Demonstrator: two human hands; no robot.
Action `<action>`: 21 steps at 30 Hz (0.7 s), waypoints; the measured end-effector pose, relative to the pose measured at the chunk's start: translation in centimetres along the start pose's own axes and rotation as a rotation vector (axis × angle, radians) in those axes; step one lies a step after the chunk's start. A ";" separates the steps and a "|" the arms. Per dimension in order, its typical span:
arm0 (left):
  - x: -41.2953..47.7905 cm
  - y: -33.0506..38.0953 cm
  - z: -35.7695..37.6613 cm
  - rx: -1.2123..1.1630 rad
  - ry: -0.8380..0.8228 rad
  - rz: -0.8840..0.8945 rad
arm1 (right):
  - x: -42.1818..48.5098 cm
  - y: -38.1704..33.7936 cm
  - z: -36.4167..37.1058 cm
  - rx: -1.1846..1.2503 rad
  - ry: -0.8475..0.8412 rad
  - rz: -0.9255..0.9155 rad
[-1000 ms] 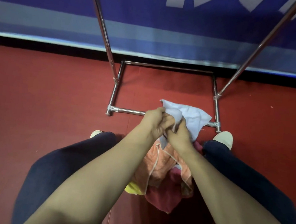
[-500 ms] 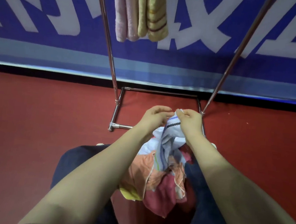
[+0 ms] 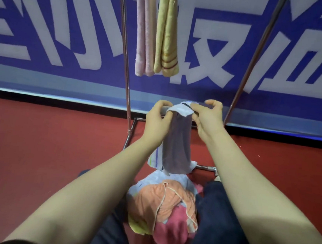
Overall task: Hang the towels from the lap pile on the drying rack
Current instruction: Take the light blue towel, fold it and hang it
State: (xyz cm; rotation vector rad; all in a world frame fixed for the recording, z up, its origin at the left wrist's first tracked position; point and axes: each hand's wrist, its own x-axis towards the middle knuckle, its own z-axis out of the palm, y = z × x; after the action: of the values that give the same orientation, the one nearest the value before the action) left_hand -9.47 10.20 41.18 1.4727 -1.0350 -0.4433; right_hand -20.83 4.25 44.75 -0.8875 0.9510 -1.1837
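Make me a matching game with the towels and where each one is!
Things:
1 white towel
2 striped yellow towel
3 orange towel

Places:
A in the lap pile
B hanging on the rack
C pinched by the left hand and right hand

Pairs: 1-C, 2-B, 3-A

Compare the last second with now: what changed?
The left hand and right hand raised the pale blue towel up from the lap pile; it now hangs from their pinch on its top edge. The lap pile stayed put; the pink towel and yellow towel remain on the drying rack.
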 end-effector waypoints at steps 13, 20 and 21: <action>1.5 7.6 -2.9 -0.065 -0.240 0.038 | -3.3 -2.6 0.4 -0.391 -0.325 -0.249; 2.3 7.6 -3.3 -0.019 -0.219 0.039 | -2.7 -5.1 1.3 -0.319 -0.111 -0.363; 2.1 7.3 -3.3 -0.039 -0.216 0.015 | -2.9 -5.7 1.5 -0.295 -0.083 -0.376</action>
State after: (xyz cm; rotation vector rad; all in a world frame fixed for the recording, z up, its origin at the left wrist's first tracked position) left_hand -8.25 11.31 49.32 1.4031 -1.1996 -0.6195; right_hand -21.64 6.25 50.92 -1.3877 0.9297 -1.3279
